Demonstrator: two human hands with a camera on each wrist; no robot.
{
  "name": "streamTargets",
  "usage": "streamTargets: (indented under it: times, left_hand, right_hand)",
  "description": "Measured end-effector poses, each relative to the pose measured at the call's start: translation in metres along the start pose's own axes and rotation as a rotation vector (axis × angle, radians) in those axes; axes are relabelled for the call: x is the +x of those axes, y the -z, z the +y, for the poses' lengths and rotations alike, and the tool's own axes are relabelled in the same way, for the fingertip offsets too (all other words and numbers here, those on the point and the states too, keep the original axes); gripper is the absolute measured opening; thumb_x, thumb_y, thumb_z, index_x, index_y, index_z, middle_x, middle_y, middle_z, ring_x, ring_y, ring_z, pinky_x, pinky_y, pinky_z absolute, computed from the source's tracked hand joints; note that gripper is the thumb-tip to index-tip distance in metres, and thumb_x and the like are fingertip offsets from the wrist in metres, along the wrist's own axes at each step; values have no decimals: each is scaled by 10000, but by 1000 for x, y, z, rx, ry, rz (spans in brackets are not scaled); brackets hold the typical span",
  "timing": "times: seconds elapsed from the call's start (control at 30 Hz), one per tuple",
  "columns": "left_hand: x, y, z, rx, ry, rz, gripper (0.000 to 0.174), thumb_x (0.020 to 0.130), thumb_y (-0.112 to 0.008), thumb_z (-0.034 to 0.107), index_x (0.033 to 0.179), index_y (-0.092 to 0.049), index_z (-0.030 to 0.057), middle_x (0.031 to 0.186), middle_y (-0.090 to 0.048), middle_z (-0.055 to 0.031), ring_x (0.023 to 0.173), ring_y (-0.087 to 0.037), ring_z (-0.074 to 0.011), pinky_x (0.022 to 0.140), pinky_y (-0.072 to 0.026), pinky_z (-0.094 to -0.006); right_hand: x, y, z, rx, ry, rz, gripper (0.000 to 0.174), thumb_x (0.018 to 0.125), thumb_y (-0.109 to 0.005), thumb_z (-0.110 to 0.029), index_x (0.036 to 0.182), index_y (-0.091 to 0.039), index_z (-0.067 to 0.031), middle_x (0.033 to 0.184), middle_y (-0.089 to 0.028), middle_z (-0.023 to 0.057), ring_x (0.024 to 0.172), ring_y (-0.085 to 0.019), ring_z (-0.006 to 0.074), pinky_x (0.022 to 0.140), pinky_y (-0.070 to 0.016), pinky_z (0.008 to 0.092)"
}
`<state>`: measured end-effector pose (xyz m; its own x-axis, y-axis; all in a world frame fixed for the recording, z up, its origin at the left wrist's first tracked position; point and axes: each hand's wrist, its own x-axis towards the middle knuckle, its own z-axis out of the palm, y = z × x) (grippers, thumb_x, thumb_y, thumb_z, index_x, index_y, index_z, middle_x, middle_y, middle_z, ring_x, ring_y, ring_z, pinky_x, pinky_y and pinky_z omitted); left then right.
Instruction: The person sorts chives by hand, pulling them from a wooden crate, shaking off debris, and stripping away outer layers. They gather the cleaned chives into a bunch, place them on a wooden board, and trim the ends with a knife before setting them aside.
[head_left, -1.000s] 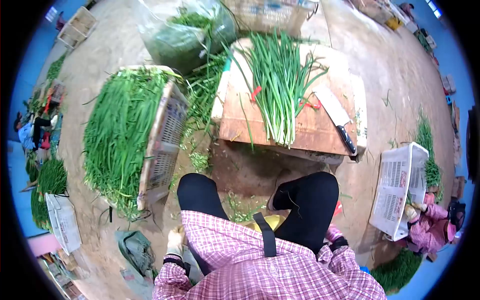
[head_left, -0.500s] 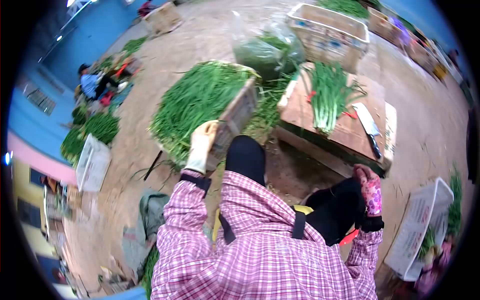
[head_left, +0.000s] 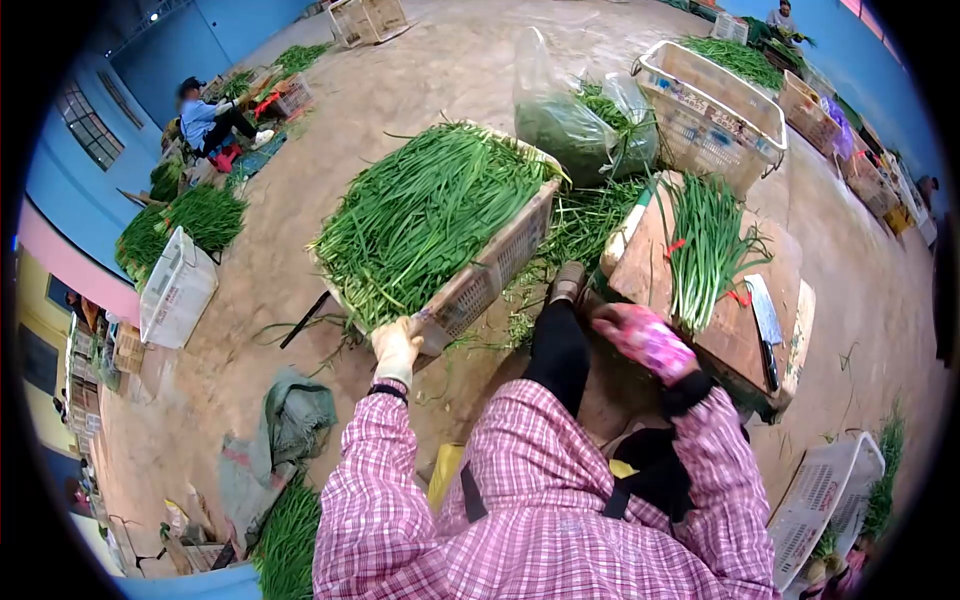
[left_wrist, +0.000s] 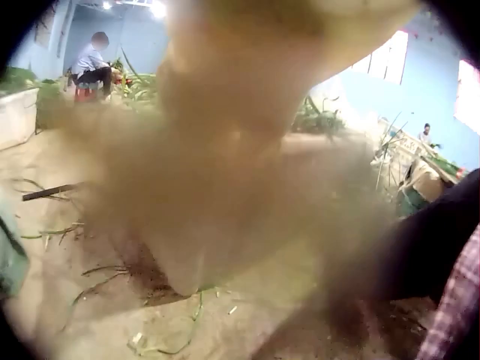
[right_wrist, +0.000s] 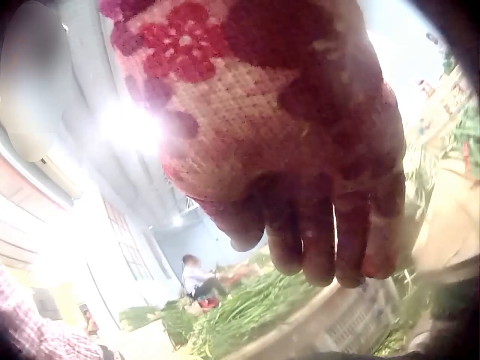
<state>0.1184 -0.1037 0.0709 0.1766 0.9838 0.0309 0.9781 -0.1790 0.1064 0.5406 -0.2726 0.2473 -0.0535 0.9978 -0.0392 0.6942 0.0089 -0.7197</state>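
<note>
My left hand (head_left: 397,348), in a pale glove, grips the near corner of a plastic crate (head_left: 478,292) heaped with long green chives (head_left: 430,205). In the left wrist view that hand (left_wrist: 247,67) is a close blur and hides most of the crate. My right hand (head_left: 645,340), in a pink flowered glove, hovers between the crate and the cutting board (head_left: 640,275). Its fingers (right_wrist: 319,240) hang loosely with nothing in them. A bundle of chives (head_left: 700,250) with red ties lies on the board, beside a cleaver (head_left: 765,320).
Behind the board stand a clear bag of greens (head_left: 575,130) and a large white crate (head_left: 710,125). Loose greens (head_left: 590,225) lie between the heaped crate and the board. A grey-green sack (head_left: 290,420) is at lower left, another white crate (head_left: 825,510) at lower right.
My view has swung left toward the heaped crate. The left hand rose from my side to the crate's near corner. The right hand came up from my side, then moved left past the board's front.
</note>
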Motion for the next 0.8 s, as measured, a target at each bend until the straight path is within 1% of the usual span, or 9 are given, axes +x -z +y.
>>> streamTargets:
  times: [0.07,0.2,0.27,0.37,0.5,0.53,0.6,0.73,0.8]
  left_hand:
    - [4,-8,-5,84,-39,-51,436,667,-862,342,967,-648,109,867,-693,-132,894,-657,-327,825,-464,-452]
    - [25,-37,-19,86,0,-112,425,683,-848,356,911,-611,87,833,-678,-151,859,-650,-344,764,-496,-459]
    - [26,-41,-18,105,-12,-78,414,697,-835,367,912,-610,94,829,-682,-135,854,-655,-328,785,-504,-448]
    - [27,-38,-16,111,9,-123,385,715,-823,340,910,-616,79,841,-682,-140,841,-659,-343,756,-516,-458]
    - [32,-41,-16,144,8,-148,270,768,-765,265,874,-625,59,825,-679,-164,810,-664,-372,728,-532,-460]
    - [29,-44,-16,140,5,-131,253,768,-755,258,867,-628,63,822,-680,-166,808,-666,-373,728,-531,-463]
    - [28,-47,-17,138,-3,-97,218,768,-735,244,855,-635,70,816,-682,-172,804,-670,-377,728,-530,-471]
    - [13,-36,36,155,27,-129,124,740,-703,209,789,-651,108,746,-676,-143,746,-661,-364,736,-515,-480]
    - [6,-37,70,88,34,-142,157,807,-658,227,783,-628,74,762,-663,-181,755,-651,-383,744,-516,-478]
  right_hand:
    - [73,-35,24,63,-46,-139,258,954,-603,-251,1069,-656,-26,907,-681,191,884,-670,335,773,-521,428]
    - [198,-102,46,-374,18,-123,310,876,-597,-226,1126,-648,-51,1193,-641,164,1150,-597,351,955,-504,438]
    - [271,-189,124,-461,281,235,337,857,-573,-205,1153,-643,-61,1331,-579,135,1287,-503,345,1057,-445,433]
    - [311,-171,99,-473,95,-67,367,911,-509,-152,1255,-609,-69,1454,-499,129,1395,-399,320,1154,-315,453]
    - [333,-182,115,-654,216,30,389,941,-481,-179,1298,-602,-79,1411,-529,146,1386,-407,316,1164,-261,499]
    - [336,-188,121,-671,259,183,328,882,-524,-181,1167,-646,-75,1273,-612,141,1304,-495,310,1112,-332,502]
    - [344,-178,118,-780,229,62,320,883,-523,-185,1162,-645,-86,1229,-631,140,1293,-500,303,1106,-334,506]
    - [374,-178,135,-744,87,118,177,903,-532,-160,983,-687,-130,882,-647,58,964,-628,223,1125,-360,457]
    - [379,-173,155,-865,250,185,63,845,-565,-107,821,-623,-101,726,-558,19,863,-602,238,1185,-275,526]
